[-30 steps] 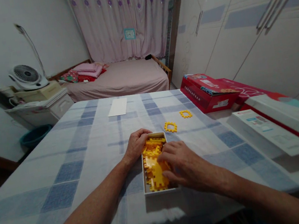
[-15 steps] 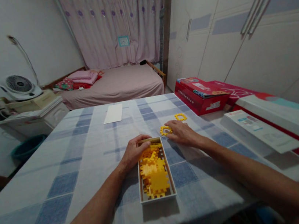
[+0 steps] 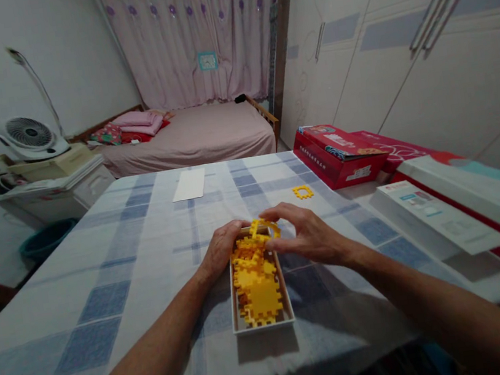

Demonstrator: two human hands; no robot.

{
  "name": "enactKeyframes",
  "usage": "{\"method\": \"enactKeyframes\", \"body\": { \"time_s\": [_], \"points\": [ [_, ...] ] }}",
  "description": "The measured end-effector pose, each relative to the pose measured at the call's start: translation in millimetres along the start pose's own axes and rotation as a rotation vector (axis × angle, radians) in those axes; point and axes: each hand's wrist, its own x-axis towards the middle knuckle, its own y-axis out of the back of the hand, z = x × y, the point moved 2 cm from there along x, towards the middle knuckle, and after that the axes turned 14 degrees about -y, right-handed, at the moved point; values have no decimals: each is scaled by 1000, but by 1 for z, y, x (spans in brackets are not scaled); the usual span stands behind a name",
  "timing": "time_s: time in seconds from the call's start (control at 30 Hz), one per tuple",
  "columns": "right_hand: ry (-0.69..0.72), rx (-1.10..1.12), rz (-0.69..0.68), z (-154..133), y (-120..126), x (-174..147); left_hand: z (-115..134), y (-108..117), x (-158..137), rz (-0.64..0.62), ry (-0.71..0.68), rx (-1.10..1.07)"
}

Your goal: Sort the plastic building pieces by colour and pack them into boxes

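On the tablecloth stands a shallow white box (image 3: 264,327) filled with yellow toothed plastic building pieces (image 3: 265,297). My left hand (image 3: 225,247) grips the box at its far left corner, fingers curled around the edge. Over the far end of the box, my right hand (image 3: 305,232) pinches a yellow ring-shaped building piece (image 3: 270,227) between thumb and fingers. The piece is tilted, and I cannot tell whether it touches those beneath it. Farther back on the cloth lies another yellow ring-shaped piece (image 3: 303,192), apart from both hands.
A white rectangular lid or card (image 3: 189,185) lies toward the far left of the checked tablecloth (image 3: 146,245). Red boxes (image 3: 338,153) and a white printed leaflet (image 3: 440,216) line the right side. Beyond the table are a bed (image 3: 209,134) and a fan (image 3: 31,137).
My right hand has lifted the nearer ring-shaped piece off the cloth and brought it left over the box. My left hand stays at the box. The view has shifted slightly.
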Motion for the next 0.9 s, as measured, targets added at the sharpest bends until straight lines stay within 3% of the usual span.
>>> {"method": "enactKeyframes", "body": {
  "time_s": [0.1,0.17,0.3,0.4,0.47,0.73,0.83,0.9],
  "points": [
    [85,-85,-57,-14,-8,-6,2,0,0,-11,-26,13],
    [63,-137,1,-2,-8,2,2,0,-1,-4,11,11],
    [-241,-337,196,60,4,37,0,-2,-3,-13,136,-48],
    [-526,-518,217,109,14,58,-2,-4,-5,-32,193,-102],
    [-617,-593,197,127,15,65,-3,-4,-5,-33,200,-105],
    [-485,-753,265,127,18,63,-1,-5,-3,-16,182,-88],
    [-528,-640,350,121,32,61,-1,-5,-3,-9,172,-104],
    [-509,-452,403,107,41,56,-1,-5,-2,-8,161,-104]
  ]
}}
